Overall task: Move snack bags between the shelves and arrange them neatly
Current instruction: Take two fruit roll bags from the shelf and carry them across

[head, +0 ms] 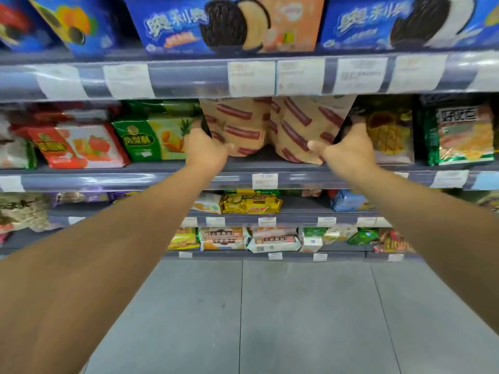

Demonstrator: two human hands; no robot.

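You had the two tan bags standing side by side at the front edge of the middle shelf (121, 180), their tops hidden behind the price rail (189, 76) of the shelf above. Your left grip (208, 147) was curled round the outer lower edge of the left bag (237, 122), and your right grip (348, 148) held the outer lower corner of the right bag (299, 122) the same way. I judge you were pressing the pair together to square them in the gap between the green bag (145, 139) and the dark bag (388, 136). They touched higher up and parted at the base. The tan bags looked like matte film printed with dark red sticks, puffed and rounded below, while their neighbours were glossy and crinkled.
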